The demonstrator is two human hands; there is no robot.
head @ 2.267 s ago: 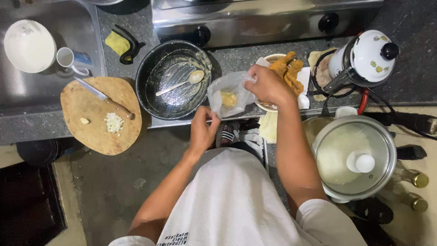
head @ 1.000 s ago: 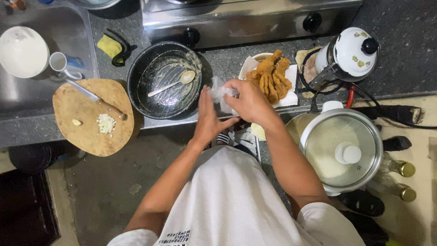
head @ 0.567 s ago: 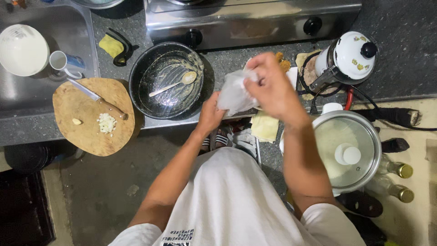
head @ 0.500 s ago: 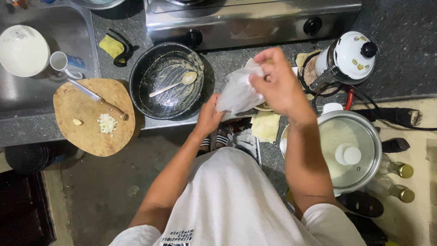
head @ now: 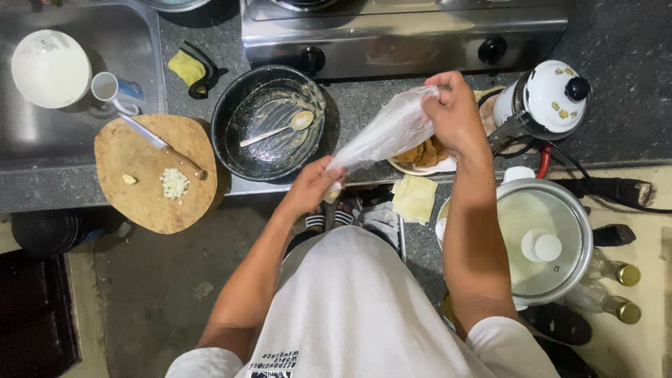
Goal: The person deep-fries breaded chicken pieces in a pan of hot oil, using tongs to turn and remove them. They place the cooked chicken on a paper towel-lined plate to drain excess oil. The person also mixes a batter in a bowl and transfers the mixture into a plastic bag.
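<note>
Seen from overhead, a person in a white T-shirt stands at a dark speckled worktop (head: 616, 91) and stretches a clear plastic bag (head: 385, 133) between two bare hands. The right hand (head: 455, 115) pinches the bag's upper end in a closed grip above a plate of fried golden pieces (head: 423, 157); the left hand (head: 311, 185) holds the lower end, its grip shut round the thin plastic just off the worktop's front edge. The bag runs slantwise between them, taut and almost flat, with something small and pale at its lower tip; what it is cannot be told.

Left of the bag sits a black pan (head: 269, 122) smeared with residue, a spoon (head: 276, 129) lying inside it. Further left, a round wooden cutting board (head: 154, 171) carries a knife (head: 164, 147), a small heap of chopped garlic (head: 173, 183) and one whole clove (head: 129, 179). Beyond the board, in the steel sink (head: 42, 147), are a white bowl (head: 50, 68) and a cup (head: 115, 91). A yellow sponge (head: 187, 68) lies beside the stove (head: 406, 31). To the right stands a white enamel kettle (head: 549, 98), and below it a rice cooker with a glass lid (head: 542, 241). Two bottles (head: 616, 290) lie near the cooker.
</note>
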